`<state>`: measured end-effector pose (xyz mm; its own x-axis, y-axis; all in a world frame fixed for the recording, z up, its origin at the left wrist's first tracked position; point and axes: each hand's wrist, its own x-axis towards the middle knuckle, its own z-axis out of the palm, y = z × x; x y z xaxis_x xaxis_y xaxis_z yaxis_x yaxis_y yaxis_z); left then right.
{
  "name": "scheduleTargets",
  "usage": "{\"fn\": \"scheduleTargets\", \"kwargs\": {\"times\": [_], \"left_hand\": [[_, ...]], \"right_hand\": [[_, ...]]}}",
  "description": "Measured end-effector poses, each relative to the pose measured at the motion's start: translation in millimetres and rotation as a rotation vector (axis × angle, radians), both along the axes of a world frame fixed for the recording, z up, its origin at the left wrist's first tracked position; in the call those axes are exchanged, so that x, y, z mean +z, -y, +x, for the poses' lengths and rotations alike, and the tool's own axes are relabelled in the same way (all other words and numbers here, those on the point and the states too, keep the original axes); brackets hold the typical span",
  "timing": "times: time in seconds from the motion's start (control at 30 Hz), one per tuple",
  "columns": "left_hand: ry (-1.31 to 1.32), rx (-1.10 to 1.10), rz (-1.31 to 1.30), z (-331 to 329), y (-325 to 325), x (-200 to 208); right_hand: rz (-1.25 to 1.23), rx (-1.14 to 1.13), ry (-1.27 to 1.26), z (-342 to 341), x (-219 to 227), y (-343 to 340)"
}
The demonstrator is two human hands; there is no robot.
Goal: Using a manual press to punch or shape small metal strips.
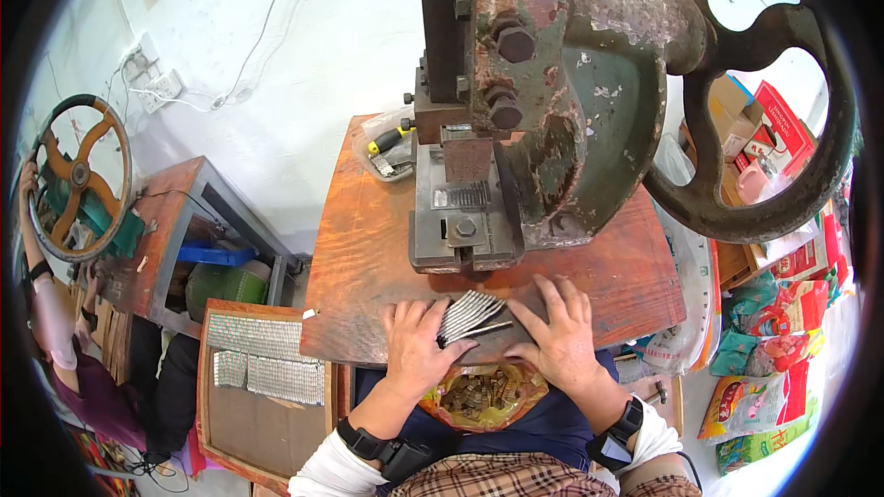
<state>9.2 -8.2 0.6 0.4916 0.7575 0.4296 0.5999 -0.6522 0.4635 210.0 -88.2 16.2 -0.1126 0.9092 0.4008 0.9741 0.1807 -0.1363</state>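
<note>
Thin silvery metal strips (470, 314) lie fanned in a bundle at the near edge of the wooden table, a darker strip along their near side. Their left ends sit in the crook between thumb and index finger of my left hand (416, 342), which is closed about them. To the right of the bundle, my right hand (564, 339) rests on the wood, fingers spread and holding nothing. Just beyond both hands stands the metal die block (465, 230) of a hand press (589, 120). Below the table edge, a bag of small brownish metal pieces (486, 394) lies at my lap.
The press has a large handwheel (824, 156) at right. A framed tray (267, 433) with rows of metal strips stands at left. A tub (391, 161) holds a screwdriver. At far left another person's hand grips a second wheel (80, 175). Packaged bags (764, 396) lie at right.
</note>
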Motion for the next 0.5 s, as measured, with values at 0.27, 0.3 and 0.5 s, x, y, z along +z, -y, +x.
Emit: {"fn": "scheduleTargets", "kwargs": {"times": [0.27,0.3,0.5], "left_hand": [[0.088,0.117,-0.178,9,6,7],[0.07,0.118,-0.209,9,6,9],[-0.192,0.093,0.119,35,7,16]], "right_hand": [[-0.039,0.308,0.025,-26,3,-36],[-0.038,0.242,0.024,-20,1,-34],[0.086,0.033,-0.141,26,-14,-21]]}}
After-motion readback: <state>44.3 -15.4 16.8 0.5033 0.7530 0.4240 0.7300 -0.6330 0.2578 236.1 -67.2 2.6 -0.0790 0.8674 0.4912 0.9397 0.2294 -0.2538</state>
